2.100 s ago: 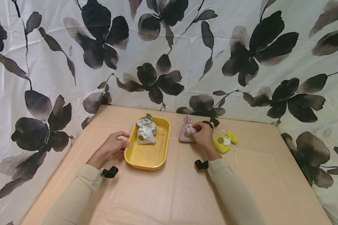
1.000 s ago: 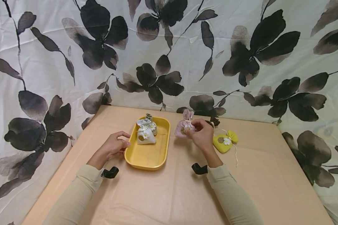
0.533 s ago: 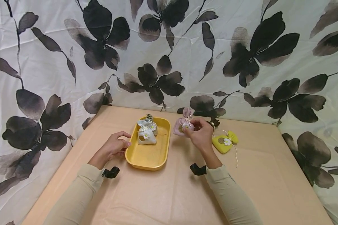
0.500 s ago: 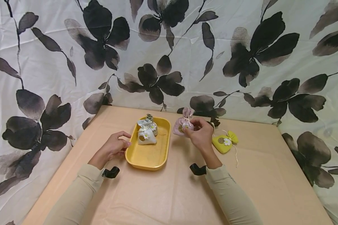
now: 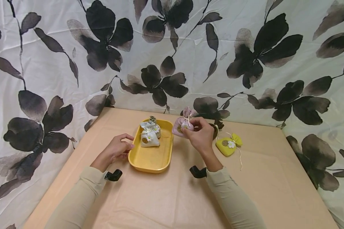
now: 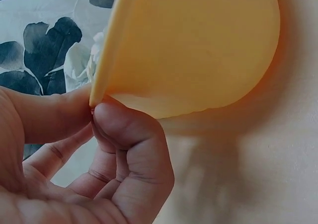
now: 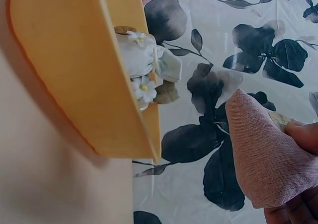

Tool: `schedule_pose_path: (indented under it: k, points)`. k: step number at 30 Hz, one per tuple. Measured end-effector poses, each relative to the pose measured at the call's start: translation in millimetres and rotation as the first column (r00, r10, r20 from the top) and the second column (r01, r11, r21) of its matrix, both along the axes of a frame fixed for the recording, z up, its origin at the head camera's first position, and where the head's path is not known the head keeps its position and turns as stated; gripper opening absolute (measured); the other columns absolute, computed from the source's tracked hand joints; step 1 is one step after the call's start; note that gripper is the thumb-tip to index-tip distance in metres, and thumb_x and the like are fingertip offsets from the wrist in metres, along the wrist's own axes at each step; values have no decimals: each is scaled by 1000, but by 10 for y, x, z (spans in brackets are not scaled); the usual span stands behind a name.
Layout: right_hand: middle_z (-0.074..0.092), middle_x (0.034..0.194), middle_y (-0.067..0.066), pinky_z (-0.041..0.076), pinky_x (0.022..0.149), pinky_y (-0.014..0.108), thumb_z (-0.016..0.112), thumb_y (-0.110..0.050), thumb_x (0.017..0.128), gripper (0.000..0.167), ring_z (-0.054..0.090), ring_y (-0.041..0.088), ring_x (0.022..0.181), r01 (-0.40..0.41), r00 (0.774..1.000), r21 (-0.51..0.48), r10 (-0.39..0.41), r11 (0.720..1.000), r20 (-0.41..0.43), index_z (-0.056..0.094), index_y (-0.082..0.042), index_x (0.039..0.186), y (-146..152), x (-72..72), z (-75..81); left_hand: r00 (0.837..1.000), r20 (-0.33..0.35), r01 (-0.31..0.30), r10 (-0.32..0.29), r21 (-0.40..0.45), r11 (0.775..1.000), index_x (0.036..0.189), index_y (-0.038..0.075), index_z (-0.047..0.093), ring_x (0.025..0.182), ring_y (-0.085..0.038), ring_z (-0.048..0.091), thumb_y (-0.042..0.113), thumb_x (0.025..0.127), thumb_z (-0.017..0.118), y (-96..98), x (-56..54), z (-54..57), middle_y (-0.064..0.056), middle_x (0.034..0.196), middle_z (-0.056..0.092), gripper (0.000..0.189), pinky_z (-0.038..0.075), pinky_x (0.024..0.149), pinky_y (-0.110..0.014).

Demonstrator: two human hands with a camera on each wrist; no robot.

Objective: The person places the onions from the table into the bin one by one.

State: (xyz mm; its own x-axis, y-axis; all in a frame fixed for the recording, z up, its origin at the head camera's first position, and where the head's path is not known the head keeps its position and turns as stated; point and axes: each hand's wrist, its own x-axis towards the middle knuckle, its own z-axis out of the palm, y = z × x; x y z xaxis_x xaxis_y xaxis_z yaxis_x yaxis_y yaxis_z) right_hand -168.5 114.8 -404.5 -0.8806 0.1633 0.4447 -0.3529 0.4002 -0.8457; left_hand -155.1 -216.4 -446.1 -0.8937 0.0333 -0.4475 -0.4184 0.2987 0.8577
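My right hand [image 5: 202, 134] pinches a pink drawstring pouch [image 5: 179, 126] with a cord and flower trim, raised above the table just right of the tray. In the right wrist view the pink pouch [image 7: 268, 157] hangs between thumb and fingers, apart from the tray wall [image 7: 64, 75]. On the other side, my left hand [image 5: 114, 149] pinches the left rim of the yellow tray [image 5: 149, 160] between thumb and index finger, as the left wrist view shows. Inside the tray a white pouch [image 5: 150, 141] with daisies leans in front of a greyish pouch [image 5: 152, 119], mostly hidden.
A yellow-green pouch [image 5: 225, 148] lies on the table to the right, its cord trailing. Behind my right hand sits a dark brown pouch [image 5: 215, 130], partly hidden. A floral cloth [image 5: 206, 63] hangs behind the table's far edge.
My right hand has lifted the pink pouch off the table and carried it left, close to the tray's right rim. The left hand and tray have stayed in place.
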Motion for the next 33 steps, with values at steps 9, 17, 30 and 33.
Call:
schedule_pose_path:
  k: [9, 17, 30, 33]
  points:
    - [72, 100, 15, 52, 76, 11, 87, -8, 82, 29, 64, 23, 88, -3, 999, 14, 4, 1000, -38, 70, -3, 104, -98, -4, 53, 1000, -5, 14, -13, 32, 999, 140, 8, 55, 64, -13, 60, 12, 97, 65, -12, -5, 20, -7, 86, 68, 44, 50, 55, -24]
    - [72, 95, 15, 54, 74, 20, 90, -6, 78, 32, 67, 25, 86, -8, 994, 45, 13, 999, -111, 68, -1, 100, -191, -41, 61, 1000, -7, 1, -1, 90, 996, 142, 6, 53, 65, -11, 60, 9, 96, 63, -33, 4, 3, -5, 86, 67, 47, 51, 55, -23]
    - [71, 92, 18, 60, 74, 44, 90, -8, 77, 32, 67, 30, 84, 7, 986, 83, 7, 997, -165, 67, 0, 98, -344, -73, 59, 1000, -7, 4, -3, 101, 995, 142, 7, 54, 65, -13, 59, 11, 97, 64, -35, 3, 10, -6, 85, 67, 45, 51, 56, -25]
    - [71, 92, 18, 61, 74, 46, 90, -7, 77, 32, 68, 31, 84, 1, 984, 87, 15, 996, -175, 67, 1, 97, -371, -71, 58, 1000, -3, 2, -2, 97, 995, 142, 8, 54, 65, -13, 58, 11, 97, 64, -33, 8, 14, -6, 86, 66, 45, 50, 56, -25]
